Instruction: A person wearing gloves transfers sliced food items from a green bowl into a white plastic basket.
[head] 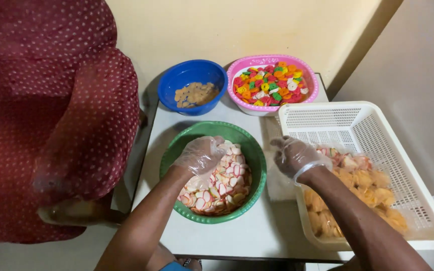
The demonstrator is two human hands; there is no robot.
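Two gloved hands work between a green bowl of crackers and a white basket.

The left hand, in a thin clear glove, rests in the green bowl on the pink-and-white crackers; its fingers are curled down into the pile, but I cannot tell if they grip any piece. The right hand, also gloved, hovers at the near corner of the white plastic basket, fingers pinched together, perhaps on a small piece, though it is not clear. The basket holds bags of yellow crisps and stands just beside the bowl, so both are within easy reach. Behind them on the desk stand a blue bowl and a pink bowl of coloured crackers. A person in a red dotted garment stands at the left.
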